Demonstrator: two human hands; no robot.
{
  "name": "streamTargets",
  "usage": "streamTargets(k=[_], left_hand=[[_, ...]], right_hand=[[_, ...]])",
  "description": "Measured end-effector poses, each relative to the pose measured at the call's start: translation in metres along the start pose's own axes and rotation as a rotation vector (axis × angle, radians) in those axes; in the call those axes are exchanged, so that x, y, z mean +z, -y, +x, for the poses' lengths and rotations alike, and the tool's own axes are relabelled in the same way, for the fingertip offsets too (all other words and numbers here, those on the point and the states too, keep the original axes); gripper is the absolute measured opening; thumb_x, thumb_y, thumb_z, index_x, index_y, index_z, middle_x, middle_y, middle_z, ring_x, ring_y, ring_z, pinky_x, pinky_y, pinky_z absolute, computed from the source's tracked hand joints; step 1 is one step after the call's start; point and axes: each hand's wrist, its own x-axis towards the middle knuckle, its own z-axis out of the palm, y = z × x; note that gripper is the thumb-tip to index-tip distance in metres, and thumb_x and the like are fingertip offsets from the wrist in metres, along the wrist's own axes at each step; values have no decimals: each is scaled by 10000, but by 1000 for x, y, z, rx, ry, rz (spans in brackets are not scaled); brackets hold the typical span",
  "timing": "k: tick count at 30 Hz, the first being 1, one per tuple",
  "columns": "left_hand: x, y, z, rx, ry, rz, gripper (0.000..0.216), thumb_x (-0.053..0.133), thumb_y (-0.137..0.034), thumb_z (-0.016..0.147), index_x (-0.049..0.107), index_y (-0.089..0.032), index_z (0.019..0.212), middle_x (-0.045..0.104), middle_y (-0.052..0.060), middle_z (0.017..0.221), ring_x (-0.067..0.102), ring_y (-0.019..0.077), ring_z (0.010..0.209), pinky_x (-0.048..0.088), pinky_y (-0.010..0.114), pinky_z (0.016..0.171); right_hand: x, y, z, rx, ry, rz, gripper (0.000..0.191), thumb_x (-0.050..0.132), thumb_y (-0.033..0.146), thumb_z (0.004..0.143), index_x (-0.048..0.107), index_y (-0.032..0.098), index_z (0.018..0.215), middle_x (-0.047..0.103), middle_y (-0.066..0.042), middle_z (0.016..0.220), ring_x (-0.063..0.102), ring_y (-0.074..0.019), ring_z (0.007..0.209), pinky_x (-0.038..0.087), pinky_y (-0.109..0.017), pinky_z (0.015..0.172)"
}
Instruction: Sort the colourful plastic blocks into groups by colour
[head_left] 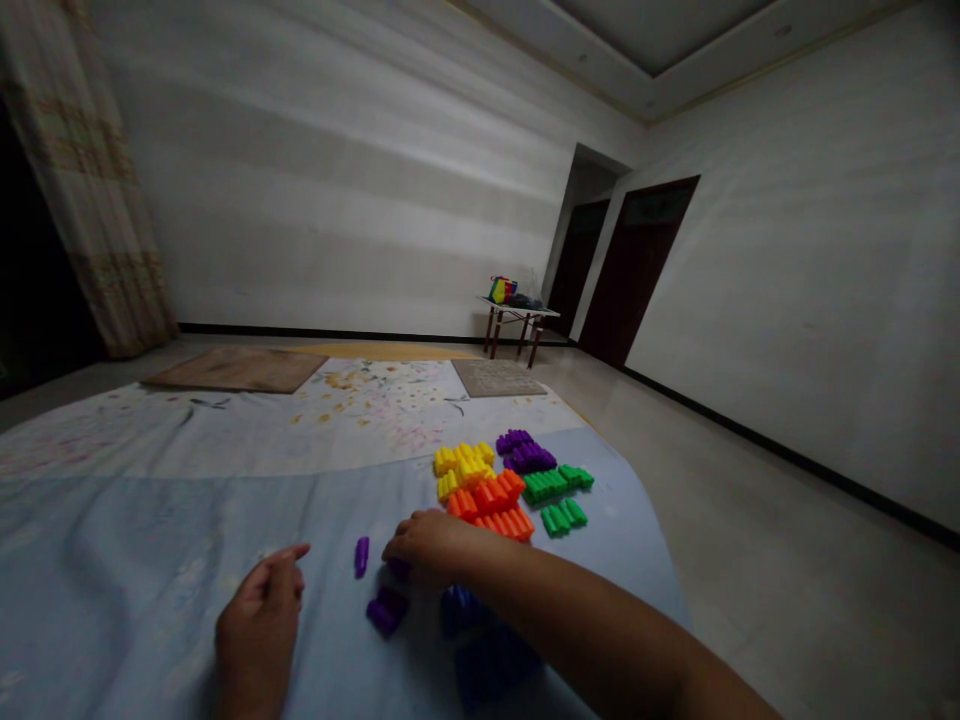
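My right hand (426, 548) reaches across from the right, its fingers curled down onto a dark purple piece (399, 568) that is partly hidden beneath them. Just nearer to me lies a small clump of purple pieces (387, 610). A single purple tube-shaped piece (361, 557) stands apart, between my two hands. My left hand (261, 618) hovers at the lower left with the index finger out and the others partly bent; I see nothing in it. Dark blue pieces (461, 608) lie in shadow under my right forearm, which covers part of them.
Beyond my right hand are grouped orange (495, 505), yellow (465, 465), green (555, 485) and purple rows (529, 452). A floral cloth (187, 540) covers the surface. Two flat boards (240, 370) rest at its far edge. A small table (517, 308) stands by the wall.
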Motion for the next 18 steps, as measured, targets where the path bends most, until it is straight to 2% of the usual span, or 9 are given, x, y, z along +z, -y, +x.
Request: streamTargets(k=[6, 11, 14, 18], left_hand=[[0, -3, -2, -3, 0, 17, 394, 446, -503, 718, 603, -203, 918, 452, -41, 610, 444, 107, 524, 351, 203, 452], [0, 1, -1, 3, 0, 13, 374, 443, -499, 724, 596, -216, 914, 453, -51, 616, 426, 96, 501, 356, 207, 464], [-1, 2, 0, 15, 10, 45, 381, 438, -506, 729, 596, -215, 919, 462, -50, 614, 444, 102, 514, 364, 214, 481], [-2, 2, 2, -1, 5, 68, 414, 423, -546, 724, 596, -220, 911, 466, -51, 603, 436, 106, 491, 351, 225, 460]], right_hand=[[1, -1, 2, 40, 34, -12, 340, 545, 287, 701, 588, 185, 1022, 594, -104, 988, 604, -229, 790, 461, -284, 573], [0, -1, 2, 53, 56, -6, 425, 580, 414, 677, 597, 144, 1004, 569, -133, 979, 589, -245, 799, 462, -294, 588], [-9, -1, -5, 51, -6, 61, 480, 598, 442, 674, 574, 156, 1060, 561, -125, 986, 577, -247, 828, 464, -305, 634], [-31, -16, -24, 48, -217, 207, 498, 648, 357, 667, 533, 197, 1124, 544, -89, 1037, 547, -218, 919, 443, -291, 753]])
